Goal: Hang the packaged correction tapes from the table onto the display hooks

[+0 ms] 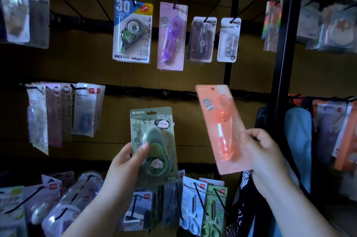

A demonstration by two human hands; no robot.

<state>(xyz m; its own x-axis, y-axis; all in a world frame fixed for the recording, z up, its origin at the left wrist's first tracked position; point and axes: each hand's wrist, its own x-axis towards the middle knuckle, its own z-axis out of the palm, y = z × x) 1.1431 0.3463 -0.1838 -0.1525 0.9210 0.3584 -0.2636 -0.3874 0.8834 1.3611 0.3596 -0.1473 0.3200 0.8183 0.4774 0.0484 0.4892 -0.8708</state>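
Dark hook wall behind; left hand grips green panda-printed card, right hand pinches orange blister card at three o'clock; hanging seems next, hole first.

The left hand is raised, thumb across the front of the green package, fingers curled behind. The right hand, also raised, pinches the orange package at its edge.

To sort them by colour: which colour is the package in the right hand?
Salmon pink, partly see-through: the package in the right hand, seen in the head view.
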